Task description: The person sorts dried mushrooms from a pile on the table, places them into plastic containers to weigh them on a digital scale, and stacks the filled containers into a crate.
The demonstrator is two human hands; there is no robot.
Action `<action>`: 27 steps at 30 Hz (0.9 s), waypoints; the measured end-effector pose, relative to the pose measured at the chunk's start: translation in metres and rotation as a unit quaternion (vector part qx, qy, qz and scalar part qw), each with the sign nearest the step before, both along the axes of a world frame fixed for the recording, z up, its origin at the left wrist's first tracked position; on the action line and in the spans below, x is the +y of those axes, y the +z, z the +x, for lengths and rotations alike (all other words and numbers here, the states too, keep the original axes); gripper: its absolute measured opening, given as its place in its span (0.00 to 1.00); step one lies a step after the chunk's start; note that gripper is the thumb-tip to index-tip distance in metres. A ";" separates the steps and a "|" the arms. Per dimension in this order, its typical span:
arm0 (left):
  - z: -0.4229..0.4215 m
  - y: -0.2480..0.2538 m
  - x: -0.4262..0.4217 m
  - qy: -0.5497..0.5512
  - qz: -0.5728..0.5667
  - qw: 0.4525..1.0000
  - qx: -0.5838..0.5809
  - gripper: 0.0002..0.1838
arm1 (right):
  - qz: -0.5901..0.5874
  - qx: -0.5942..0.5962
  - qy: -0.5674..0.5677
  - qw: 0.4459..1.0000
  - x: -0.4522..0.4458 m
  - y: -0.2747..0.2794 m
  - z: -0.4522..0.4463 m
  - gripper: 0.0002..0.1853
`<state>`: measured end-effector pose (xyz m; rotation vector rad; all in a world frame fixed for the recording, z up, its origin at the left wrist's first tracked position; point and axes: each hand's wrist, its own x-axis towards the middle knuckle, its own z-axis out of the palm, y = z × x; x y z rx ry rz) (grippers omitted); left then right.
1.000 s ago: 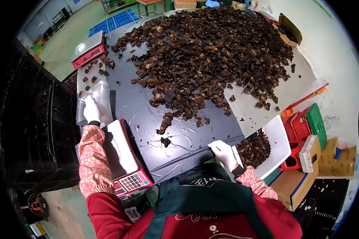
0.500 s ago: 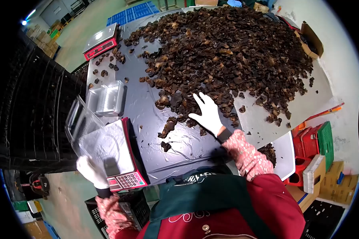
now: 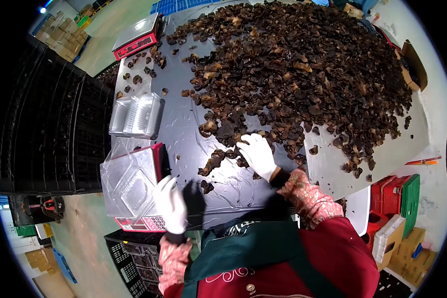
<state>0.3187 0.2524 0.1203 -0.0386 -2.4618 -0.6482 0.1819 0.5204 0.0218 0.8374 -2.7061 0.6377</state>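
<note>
My left hand [image 3: 171,204], in a white glove, is beside the near red scale [image 3: 156,160] with its fingers apart and nothing in it. An open clear plastic box [image 3: 134,191] lies on that scale's pan. Gloved in white too, my right hand [image 3: 257,155] rests at the near edge of the heap of dark brown fungus pieces [image 3: 293,74], its fingers curved over some pieces; what lies under them is hidden. A few loose pieces [image 3: 212,163] are left of it on the dark sheet. Stacked clear boxes [image 3: 136,115] stand behind the near scale.
Another red scale [image 3: 136,37] stands at the far left. Black crates [image 3: 49,124] rise left of the table, and one [image 3: 134,260] sits below its front edge. At right are a white bin [image 3: 357,208], red crates [image 3: 385,196] and cartons [image 3: 412,258].
The left hand left the stacked boxes, brought an open box onto the near scale and let go, then moved right. The right hand went from the table's front edge to the heap, its fingers now more curved.
</note>
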 end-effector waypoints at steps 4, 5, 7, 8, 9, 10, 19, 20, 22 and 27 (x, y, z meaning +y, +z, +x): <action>-0.096 -0.052 0.054 -0.122 0.096 0.985 -0.073 0.13 | -0.123 0.038 0.034 0.991 0.027 -0.001 0.030 0.14; -0.116 -0.064 0.063 -0.124 0.081 0.985 -0.086 0.14 | -0.125 0.017 0.029 0.992 0.035 -0.005 0.035 0.15; -0.150 -0.082 0.079 -0.097 0.047 0.983 -0.149 0.18 | -0.127 -0.006 0.020 0.992 0.047 -0.008 0.036 0.16; -0.162 -0.090 0.084 -0.073 0.014 0.982 -0.175 0.20 | -0.152 -0.028 0.001 0.988 0.051 -0.006 0.035 0.17; -0.172 -0.092 0.088 -0.068 -0.012 0.973 -0.219 0.22 | -0.177 -0.050 -0.019 0.983 0.055 -0.004 0.033 0.17; -0.178 -0.093 0.091 -0.063 -0.039 0.962 -0.261 0.25 | -0.195 -0.031 -0.043 0.979 0.057 -0.004 0.029 0.18; -0.135 -0.104 0.077 -0.065 0.087 0.980 -0.169 0.13 | 0.012 -0.094 -0.018 0.995 0.018 0.013 -0.015 0.34; -0.126 -0.101 0.073 -0.037 0.067 0.983 -0.169 0.11 | 0.007 -0.050 -0.012 0.999 0.012 0.004 -0.014 0.26; -0.116 -0.099 0.063 -0.017 0.078 0.991 -0.105 0.10 | -0.013 -0.113 -0.004 0.993 0.009 0.005 -0.013 0.17; -0.085 -0.080 0.041 -0.030 0.484 0.860 -0.157 0.05 | -0.286 -0.075 -0.073 0.953 0.024 0.009 0.000 0.10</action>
